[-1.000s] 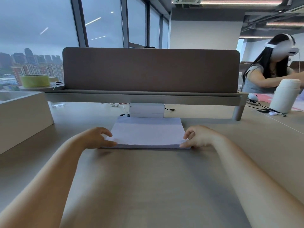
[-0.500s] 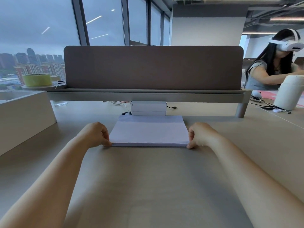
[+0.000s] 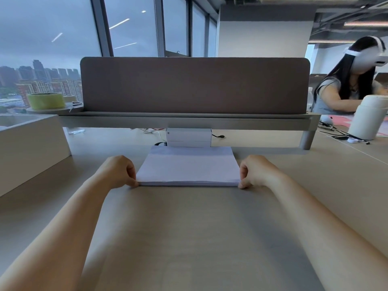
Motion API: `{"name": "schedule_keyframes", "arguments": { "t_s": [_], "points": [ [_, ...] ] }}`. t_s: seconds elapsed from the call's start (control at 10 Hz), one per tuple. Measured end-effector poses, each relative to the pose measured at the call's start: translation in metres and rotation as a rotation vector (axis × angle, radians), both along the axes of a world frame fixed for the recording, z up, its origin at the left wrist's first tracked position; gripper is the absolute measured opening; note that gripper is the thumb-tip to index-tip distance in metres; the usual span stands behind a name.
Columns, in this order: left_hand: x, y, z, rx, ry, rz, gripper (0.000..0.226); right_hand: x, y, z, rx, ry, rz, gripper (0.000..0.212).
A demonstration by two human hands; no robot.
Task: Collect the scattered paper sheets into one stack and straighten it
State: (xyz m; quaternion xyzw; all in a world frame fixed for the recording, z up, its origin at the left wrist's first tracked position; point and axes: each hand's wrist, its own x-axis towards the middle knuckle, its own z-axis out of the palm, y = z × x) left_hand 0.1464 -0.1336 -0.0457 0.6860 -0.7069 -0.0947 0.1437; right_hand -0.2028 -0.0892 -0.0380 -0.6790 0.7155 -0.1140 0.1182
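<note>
A stack of white paper sheets (image 3: 189,165) lies flat on the beige table (image 3: 193,227), its near edge facing me and its sides fairly even. My left hand (image 3: 117,172) is curled against the stack's near left corner, thumb and fingers pinching the edge. My right hand (image 3: 255,171) mirrors it at the near right corner, fingers closed on the edge. No loose sheets show elsewhere on the table.
A white box (image 3: 188,137) stands just behind the stack under a brown desk divider (image 3: 194,85). A pale bin (image 3: 27,148) sits at the left. At the right are a white cylinder (image 3: 369,117), cables, and another person (image 3: 346,85) wearing a headset.
Both hands closed in from loosely spread fingers to tight grips on the stack's near corners. The sheets' edges look more squared than a second ago.
</note>
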Motion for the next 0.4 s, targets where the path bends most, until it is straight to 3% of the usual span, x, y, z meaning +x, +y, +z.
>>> {"name": "schedule_keyframes", "arguments": {
  "t_s": [0.3, 0.4],
  "points": [
    [0.002, -0.005, -0.005, 0.082, -0.030, -0.026, 0.017, -0.002, 0.001, -0.001, 0.044, -0.017, -0.007, 0.024],
    [0.004, -0.005, 0.009, 0.073, -0.093, -0.041, 0.030, -0.007, 0.006, 0.012, 0.094, 0.041, -0.032, 0.033]
  ]
}}
